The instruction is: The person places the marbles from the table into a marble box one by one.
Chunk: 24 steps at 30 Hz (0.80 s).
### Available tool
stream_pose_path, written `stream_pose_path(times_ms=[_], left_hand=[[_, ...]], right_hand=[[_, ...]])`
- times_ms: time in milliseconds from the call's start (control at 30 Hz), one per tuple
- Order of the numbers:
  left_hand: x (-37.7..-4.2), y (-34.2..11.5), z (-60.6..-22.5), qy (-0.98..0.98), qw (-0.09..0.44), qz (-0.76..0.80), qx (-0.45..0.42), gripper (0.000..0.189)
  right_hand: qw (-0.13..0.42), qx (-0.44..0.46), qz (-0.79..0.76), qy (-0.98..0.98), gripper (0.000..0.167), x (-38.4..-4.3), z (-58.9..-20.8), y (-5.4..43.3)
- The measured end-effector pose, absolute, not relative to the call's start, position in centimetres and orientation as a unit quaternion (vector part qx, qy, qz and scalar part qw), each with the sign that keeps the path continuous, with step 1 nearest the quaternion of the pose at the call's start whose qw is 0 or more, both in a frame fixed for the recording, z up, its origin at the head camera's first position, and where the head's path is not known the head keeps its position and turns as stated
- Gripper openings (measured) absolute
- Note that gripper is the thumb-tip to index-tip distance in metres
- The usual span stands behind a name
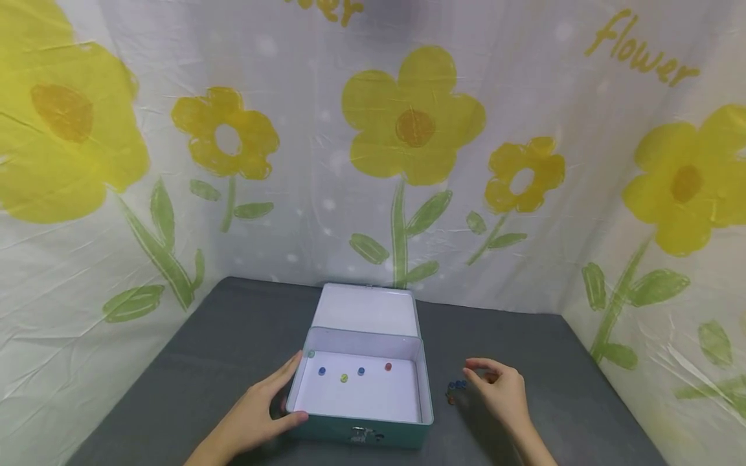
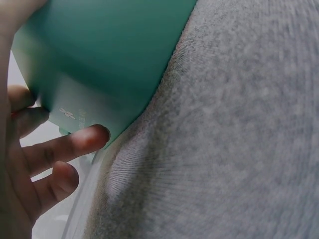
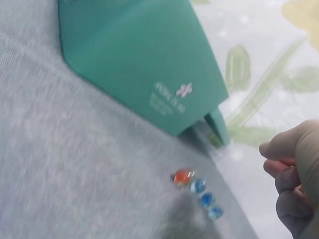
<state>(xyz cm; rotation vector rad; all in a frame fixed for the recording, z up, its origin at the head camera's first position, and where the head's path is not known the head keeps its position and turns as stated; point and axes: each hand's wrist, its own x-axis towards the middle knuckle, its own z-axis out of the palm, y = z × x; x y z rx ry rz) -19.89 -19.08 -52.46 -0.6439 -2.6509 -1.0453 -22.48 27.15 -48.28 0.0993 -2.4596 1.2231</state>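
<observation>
A green metal box (image 1: 361, 430) with a white inside stands in the middle of the table, its lid (image 1: 366, 307) folded back. My left hand (image 1: 262, 408) holds its left front corner, thumb at the front rim and fingers along the left wall; in the left wrist view, fingertips touch the green side. Inside lie several small glass marbles, among them a red marble (image 1: 388, 367) and a yellow-green marble (image 1: 344, 378). To the right of the box, my right hand (image 1: 501, 391) hovers beside several blue marbles (image 1: 458, 384) and an orange-red marble (image 3: 183, 178). Between its bent fingers no marble shows.
The table has a dark grey cloth (image 1: 233, 330). A white curtain printed with yellow flowers (image 1: 303, 213) hangs behind and at both sides. The open lid reaches back toward the table's far edge.
</observation>
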Motion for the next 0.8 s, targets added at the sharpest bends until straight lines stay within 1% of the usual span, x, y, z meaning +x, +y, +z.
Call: stream_pose_path(times_ms=[133, 300, 533, 800], left_hand=[[-19.9, -19.1, -52.6, -0.903, 0.109, -0.355, -0.217, 0.099], [-20.0, -19.1, -52.6, -0.902, 0.11, -0.354, -0.221, 0.099], [-20.0, -19.0, -52.1, -0.905, 0.112, -0.349, -0.217, 0.098], [-19.7, -18.9, -52.2, -0.908, 0.109, -0.345, -0.21, 0.099]], right_hand=[[0.171, 0.01, 0.438, -0.882, 0.016, -22.6, -49.3, 27.9], [0.158, -0.012, 0.426, -0.891, 0.018, -23.0, -50.1, 28.4], [0.153, 0.003, 0.407, -0.901, 0.02, -23.1, -50.8, 28.8], [0.139, 0.0, 0.398, -0.907, 0.017, -23.0, -51.7, 28.9]])
